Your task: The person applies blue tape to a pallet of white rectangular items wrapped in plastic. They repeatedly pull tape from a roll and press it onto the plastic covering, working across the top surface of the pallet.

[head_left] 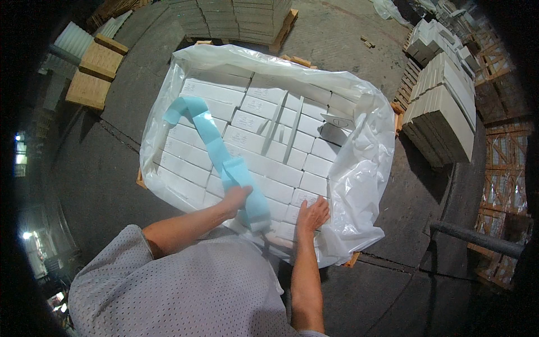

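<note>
Standing over a pallet of white boxes [247, 137], the person's left hand [236, 199] grips a light, floppy blue strip [216, 143] near its lower end; the right hand [312, 215] rests flat, fingers spread, on the boxes.

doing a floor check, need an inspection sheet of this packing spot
surface: wooden pallet lined with clear plastic sheet
job's things: white boxes packed in rows; light blue strip draped over them
clutter: nothing seen
grippers: left hand on the strip; right hand flat on a box, fingers spread
cables: nothing seen
surroundings: grey slab stacks, wooden blocks, paved floor
</note>
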### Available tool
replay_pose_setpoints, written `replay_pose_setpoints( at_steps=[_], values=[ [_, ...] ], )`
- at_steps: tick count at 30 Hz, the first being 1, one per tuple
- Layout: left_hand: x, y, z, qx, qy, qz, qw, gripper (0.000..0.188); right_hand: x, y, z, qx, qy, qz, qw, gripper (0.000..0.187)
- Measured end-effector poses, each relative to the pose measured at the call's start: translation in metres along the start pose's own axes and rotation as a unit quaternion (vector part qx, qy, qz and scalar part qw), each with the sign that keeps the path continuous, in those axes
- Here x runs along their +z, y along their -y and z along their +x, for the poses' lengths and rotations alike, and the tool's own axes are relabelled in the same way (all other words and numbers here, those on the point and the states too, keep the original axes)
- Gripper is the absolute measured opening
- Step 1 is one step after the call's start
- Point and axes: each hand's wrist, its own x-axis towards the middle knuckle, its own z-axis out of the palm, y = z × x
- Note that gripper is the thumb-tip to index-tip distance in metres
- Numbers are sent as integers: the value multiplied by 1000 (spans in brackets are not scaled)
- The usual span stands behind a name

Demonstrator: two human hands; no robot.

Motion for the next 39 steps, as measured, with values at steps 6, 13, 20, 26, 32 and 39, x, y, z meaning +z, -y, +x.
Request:
replay_pose_setpoints(
  at_steps=[6, 13, 20, 26, 32, 39],
  values=[
    [8, -9, -7, 7, 28, -9, 1000, 35, 23, -12, 14, 181, 256, 440, 841, 37],
    [15, -36, -13, 14, 101, 19, 995, 37, 25, 1, 11, 274, 106, 607, 738, 29],
    [26, -57, 10, -2, 106, -18, 994, 38, -79, 41, -25, 80, 416, 630, 651, 36],
    [31, -70, -2, -50, 111, -106, 987, 47, -93, 57, -38, 128, 343, 628, 687, 33],
    [36, -54, -33, -2, 166, 44, 985, 40, -103, 65, -41, 153, 313, 593, 726, 31],
    [38, -46, -34, 8, 170, 49, 984, 35, -115, 70, -38, -32, 112, 422, 899, 32]
  ],
)
